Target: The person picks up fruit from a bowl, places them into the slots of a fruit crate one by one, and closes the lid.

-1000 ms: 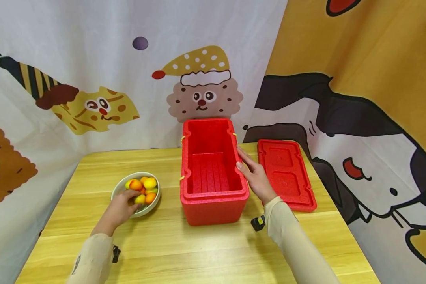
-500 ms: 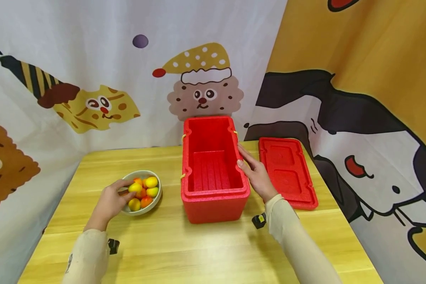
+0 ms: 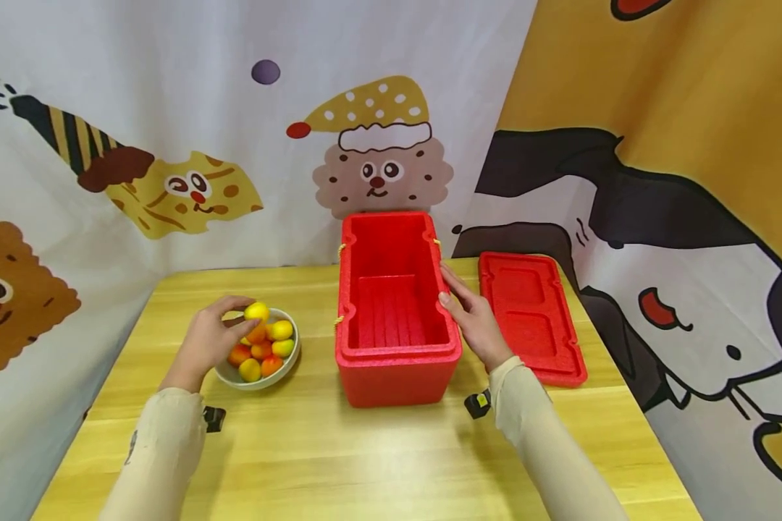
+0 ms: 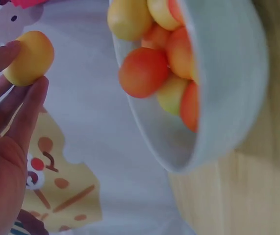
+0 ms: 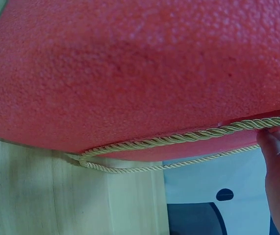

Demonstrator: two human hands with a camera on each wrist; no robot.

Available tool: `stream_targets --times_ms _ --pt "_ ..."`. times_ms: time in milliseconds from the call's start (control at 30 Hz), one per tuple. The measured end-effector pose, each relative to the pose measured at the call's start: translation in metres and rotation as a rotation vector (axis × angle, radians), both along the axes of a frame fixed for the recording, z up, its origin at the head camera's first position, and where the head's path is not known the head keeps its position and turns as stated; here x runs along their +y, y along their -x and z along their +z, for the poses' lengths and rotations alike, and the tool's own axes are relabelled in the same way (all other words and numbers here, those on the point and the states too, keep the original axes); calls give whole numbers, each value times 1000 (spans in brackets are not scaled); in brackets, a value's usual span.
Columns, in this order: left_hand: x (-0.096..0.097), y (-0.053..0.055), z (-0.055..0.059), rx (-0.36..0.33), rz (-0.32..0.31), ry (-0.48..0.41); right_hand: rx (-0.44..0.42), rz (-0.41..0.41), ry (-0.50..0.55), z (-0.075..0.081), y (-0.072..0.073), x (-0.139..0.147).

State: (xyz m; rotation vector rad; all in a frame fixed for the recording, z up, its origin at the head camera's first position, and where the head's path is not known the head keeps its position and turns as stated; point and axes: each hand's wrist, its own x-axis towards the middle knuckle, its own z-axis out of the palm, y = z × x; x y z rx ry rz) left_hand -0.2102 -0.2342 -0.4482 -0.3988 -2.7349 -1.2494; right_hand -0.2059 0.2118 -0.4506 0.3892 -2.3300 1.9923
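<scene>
My left hand [image 3: 207, 339] pinches a small yellow fruit [image 3: 257, 312] between thumb and fingertips, above the far left part of a pale bowl [image 3: 250, 385]. In the left wrist view, the held fruit [image 4: 37, 56] looks smooth and yellow-orange, apart from the bowl. Several yellow and orange-red fruits [image 3: 261, 350] lie in the bowl. To the right stands a tall red foam box [image 3: 397, 383] with its top uncovered and only its ribbed floor showing inside. My right hand [image 3: 478, 329] rests against its right side, fingers extended outside and thumb at the rim.
A red lid [image 3: 528, 322] lies on the wooden table [image 3: 365, 463] right of the box. Twisted yellow rope [image 5: 179, 139] runs along the box's side. A cartoon-printed curtain [image 3: 195, 72] hangs behind the table.
My left hand has drawn a yellow fruit up out of the pile in the bowl and raised it towards the far side. The right hand stays at the box. The view has shifted slightly.
</scene>
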Motion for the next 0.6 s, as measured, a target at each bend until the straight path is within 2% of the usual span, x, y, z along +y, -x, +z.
stream_targets --times_ms 100,233,333,433,600 --pt "6 7 5 -8 7 -2 -12 10 0 11 -4 -3" --pt "20 20 15 23 26 -4 -36 27 -7 26 -11 -6" --pt "32 31 21 45 24 -36 -40 25 -9 29 -12 -5" --pt "43 40 27 57 13 -68 -46 22 1 21 -7 -1" --pt "57 48 32 75 15 -112 -33 15 7 2 2 4"
